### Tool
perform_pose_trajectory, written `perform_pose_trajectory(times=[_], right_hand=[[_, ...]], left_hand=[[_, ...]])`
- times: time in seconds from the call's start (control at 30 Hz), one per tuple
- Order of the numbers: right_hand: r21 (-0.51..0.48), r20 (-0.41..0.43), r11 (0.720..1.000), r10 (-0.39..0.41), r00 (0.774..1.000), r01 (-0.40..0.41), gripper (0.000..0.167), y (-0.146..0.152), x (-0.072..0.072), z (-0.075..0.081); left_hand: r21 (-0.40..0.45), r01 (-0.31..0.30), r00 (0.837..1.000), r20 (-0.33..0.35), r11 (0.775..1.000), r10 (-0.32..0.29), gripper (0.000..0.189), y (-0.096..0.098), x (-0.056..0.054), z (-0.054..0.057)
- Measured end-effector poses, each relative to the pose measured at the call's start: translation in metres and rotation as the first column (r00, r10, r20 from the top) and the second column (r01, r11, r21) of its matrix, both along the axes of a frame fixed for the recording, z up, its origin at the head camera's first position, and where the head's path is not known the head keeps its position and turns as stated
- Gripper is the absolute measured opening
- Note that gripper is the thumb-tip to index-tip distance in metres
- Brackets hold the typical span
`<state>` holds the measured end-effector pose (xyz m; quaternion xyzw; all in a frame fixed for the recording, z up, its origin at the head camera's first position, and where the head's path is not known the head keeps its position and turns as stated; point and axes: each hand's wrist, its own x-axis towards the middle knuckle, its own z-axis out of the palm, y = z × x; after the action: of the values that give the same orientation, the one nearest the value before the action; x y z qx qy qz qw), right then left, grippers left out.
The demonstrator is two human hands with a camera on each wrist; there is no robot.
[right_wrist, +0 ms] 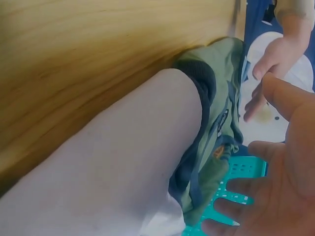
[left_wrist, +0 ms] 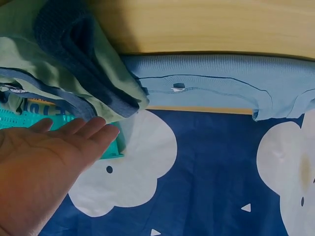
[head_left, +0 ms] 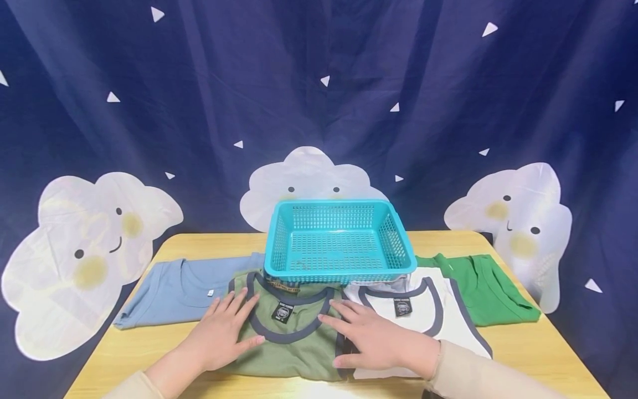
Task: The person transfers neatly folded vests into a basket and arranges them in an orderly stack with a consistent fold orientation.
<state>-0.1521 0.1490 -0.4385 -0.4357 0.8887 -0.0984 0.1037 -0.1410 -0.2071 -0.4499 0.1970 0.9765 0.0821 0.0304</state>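
Note:
In the head view a folded olive-green shirt (head_left: 299, 354) with dark navy trim and a black neck label lies at the front of the table. My left hand (head_left: 216, 335) is spread over its left side, fingers straight. Over its right edge reaches my right hand (head_left: 371, 335), fingers extended, overlapping the neighbouring white shirt (head_left: 451, 318) with navy trim. Neither hand grips anything. The right wrist view shows the right hand (right_wrist: 290, 172) with fingers apart, close to the olive-green shirt (right_wrist: 229, 64). In the left wrist view the left hand (left_wrist: 54, 152) is flat beside the cloth.
A turquoise plastic basket (head_left: 339, 277) with perforated walls stands behind the shirts, in front of the olive-green and white collars. A folded blue shirt (head_left: 191, 291) lies left and a bright green shirt (head_left: 490, 291) right on the wooden table (head_left: 543, 360). A dark blue curtain (head_left: 299, 72) hangs behind.

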Motion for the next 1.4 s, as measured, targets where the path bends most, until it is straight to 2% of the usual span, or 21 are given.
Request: perform_pose_trajectory(times=[0.3,0.57,0.73,0.97,1.17,1.4], right_hand=[[0.027,0.006,0.999,0.044,0.999,-0.044,0.076,-0.010,0.000,-0.009],[0.063,0.002,0.996,0.067,0.998,-0.067,0.078,-0.016,0.000,-0.019],[0.071,0.029,0.995,0.068,0.997,-0.070,0.077,-0.018,0.001,-0.020],[0.081,0.004,0.994,0.079,0.997,-0.079,0.072,-0.021,0.002,-0.019],[0.059,-0.031,0.997,0.046,0.998,-0.044,0.065,-0.024,0.001,-0.017],[-0.007,-0.097,0.999,-0.052,0.994,0.052,0.054,-0.031,0.003,-0.018]], left_hand=[[0.017,0.021,1.000,0.020,1.000,-0.022,0.086,0.000,0.000,-0.002],[0.030,0.013,0.999,0.042,0.999,-0.014,0.086,0.000,0.000,-0.004],[0.025,0.011,0.999,0.043,1.000,-0.012,0.086,-0.001,0.000,-0.006],[0.024,0.008,0.999,0.034,1.000,-0.009,0.081,-0.004,0.000,-0.010],[0.003,0.013,1.000,0.017,1.000,-0.013,0.074,-0.005,-0.001,-0.013],[-0.035,0.026,1.000,0.007,0.999,-0.026,0.070,-0.005,0.000,-0.016]])
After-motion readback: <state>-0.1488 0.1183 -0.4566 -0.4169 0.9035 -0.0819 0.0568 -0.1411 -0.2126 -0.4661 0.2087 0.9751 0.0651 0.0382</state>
